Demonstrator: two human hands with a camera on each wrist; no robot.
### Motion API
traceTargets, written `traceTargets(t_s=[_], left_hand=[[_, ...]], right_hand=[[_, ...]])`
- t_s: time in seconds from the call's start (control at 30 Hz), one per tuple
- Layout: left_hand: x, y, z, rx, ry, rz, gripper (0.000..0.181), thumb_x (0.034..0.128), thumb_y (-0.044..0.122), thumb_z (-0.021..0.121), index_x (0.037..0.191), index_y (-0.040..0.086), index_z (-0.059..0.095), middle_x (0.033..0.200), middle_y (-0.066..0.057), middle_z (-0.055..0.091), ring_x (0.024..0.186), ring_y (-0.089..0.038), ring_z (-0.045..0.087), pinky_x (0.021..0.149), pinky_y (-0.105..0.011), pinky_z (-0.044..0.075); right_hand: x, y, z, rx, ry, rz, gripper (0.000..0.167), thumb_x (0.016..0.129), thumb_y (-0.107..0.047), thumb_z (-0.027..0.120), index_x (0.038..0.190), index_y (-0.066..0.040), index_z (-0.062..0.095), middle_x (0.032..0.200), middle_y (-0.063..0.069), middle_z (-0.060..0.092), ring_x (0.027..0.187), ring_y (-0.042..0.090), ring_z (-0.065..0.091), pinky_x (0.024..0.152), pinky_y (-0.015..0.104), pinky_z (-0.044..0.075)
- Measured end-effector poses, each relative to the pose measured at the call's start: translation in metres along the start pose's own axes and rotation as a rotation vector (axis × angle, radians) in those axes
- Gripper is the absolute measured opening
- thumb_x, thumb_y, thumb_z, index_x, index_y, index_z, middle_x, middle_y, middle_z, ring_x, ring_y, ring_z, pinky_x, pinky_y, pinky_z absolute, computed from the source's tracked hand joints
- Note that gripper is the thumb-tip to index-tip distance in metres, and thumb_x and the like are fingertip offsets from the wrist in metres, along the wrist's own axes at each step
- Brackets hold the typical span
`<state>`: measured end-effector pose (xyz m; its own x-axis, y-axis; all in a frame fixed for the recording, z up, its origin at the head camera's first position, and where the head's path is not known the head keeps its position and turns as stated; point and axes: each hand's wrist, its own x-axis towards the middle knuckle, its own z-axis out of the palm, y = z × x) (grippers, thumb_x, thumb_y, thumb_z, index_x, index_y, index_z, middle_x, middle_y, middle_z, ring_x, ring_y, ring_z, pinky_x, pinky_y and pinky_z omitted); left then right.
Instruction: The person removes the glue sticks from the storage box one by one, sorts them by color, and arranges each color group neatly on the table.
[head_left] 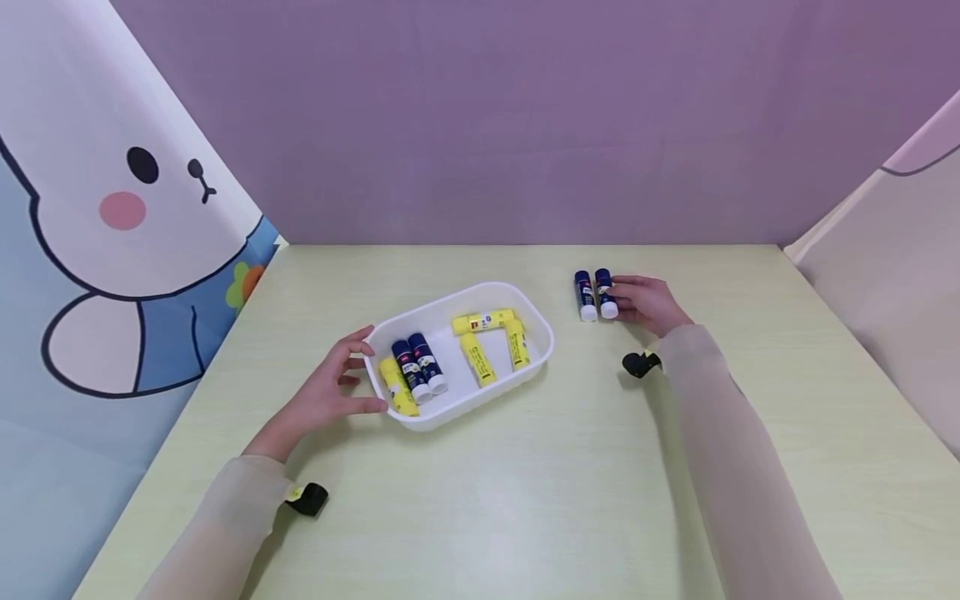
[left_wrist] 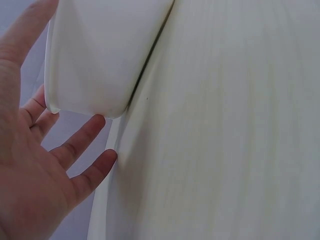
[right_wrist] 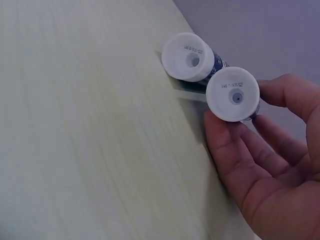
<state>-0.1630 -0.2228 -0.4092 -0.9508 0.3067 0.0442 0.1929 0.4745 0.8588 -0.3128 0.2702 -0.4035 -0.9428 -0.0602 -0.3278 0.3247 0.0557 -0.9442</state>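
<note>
Left hand [head_left: 330,383] spread wide and curved about the left end of a white plastic tray [head_left: 447,348], right hand [head_left: 648,307] drawn narrow in a pinch on a dark blue glue stick [head_left: 603,283], work goes on across a pale bench [head_left: 480,500]. The pinched stick is beyond the tray's right end, just beside its blue twin [head_left: 583,292], both with their white ends [right_wrist: 233,82] toward the near side (whether the held one clears the surface is hard to tell). Inside the tray, four yellow glue sticks [head_left: 483,321] lie with a pair of blue ones [head_left: 408,367], a bare patch of floor between that pair and the nearest yellow stick to its right.

Good handling here likely means even pressure on both flanks of the barrel, so that it neither rolls nor tips. A straight lift would be wise, since a sideways nudge could set the twin rolling. For the left hand, a light brace should suffice; a hard pull might skew the tray and shift its load. Any stick set inside would probably fit best on the bare patch, laid down rather than dropped.
</note>
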Motion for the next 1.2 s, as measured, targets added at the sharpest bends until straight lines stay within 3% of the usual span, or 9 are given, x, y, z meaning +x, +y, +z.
traceTargets(t_s=[0.3, 0.53, 0.83, 1.2], left_hand=[[0.001, -0.001, 0.0, 0.0, 0.001, -0.005, 0.069, 0.0783, 0.01, 0.086, 0.127, 0.003, 0.039, 0.164, -0.012, 0.016, 0.127, -0.044, 0.046, 0.1, -0.059, 0.039], [0.001, -0.002, 0.001, 0.001, 0.0, -0.001, 0.069, 0.078, 0.01, 0.086, 0.128, 0.003, 0.038, 0.164, -0.013, 0.016, 0.126, -0.044, 0.046, 0.1, -0.059, 0.039], [0.002, -0.002, 0.0, 0.005, 0.0, -0.011, 0.069, 0.0783, 0.011, 0.086, 0.127, 0.005, 0.039, 0.165, -0.011, 0.016, 0.127, -0.044, 0.046, 0.101, -0.059, 0.039], [0.001, -0.002, 0.001, -0.005, 0.004, -0.019, 0.069, 0.078, 0.011, 0.086, 0.127, 0.003, 0.039, 0.165, -0.012, 0.016, 0.127, -0.044, 0.046, 0.101, -0.06, 0.038]], right_hand=[[0.001, -0.004, 0.001, -0.06, -0.007, 0.008, 0.053, 0.098, -0.008, 0.06, 0.142, 0.012, 0.039, 0.088, -0.004, 0.065, 0.078, 0.007, 0.065, 0.076, 0.025, 0.056], [0.001, -0.011, 0.003, -0.167, 0.0, 0.061, 0.054, 0.095, -0.008, 0.064, 0.141, 0.012, 0.042, 0.098, 0.006, 0.063, 0.076, 0.01, 0.067, 0.078, 0.029, 0.057], [0.0, -0.014, 0.0, -0.25, -0.007, 0.098, 0.048, 0.096, -0.007, 0.063, 0.137, 0.01, 0.047, 0.086, 0.003, 0.066, 0.074, 0.014, 0.065, 0.071, 0.027, 0.056], [-0.001, -0.016, -0.008, -0.227, -0.043, 0.114, 0.054, 0.099, -0.007, 0.059, 0.146, 0.009, 0.037, 0.089, 0.003, 0.065, 0.074, 0.014, 0.064, 0.072, 0.027, 0.056]])
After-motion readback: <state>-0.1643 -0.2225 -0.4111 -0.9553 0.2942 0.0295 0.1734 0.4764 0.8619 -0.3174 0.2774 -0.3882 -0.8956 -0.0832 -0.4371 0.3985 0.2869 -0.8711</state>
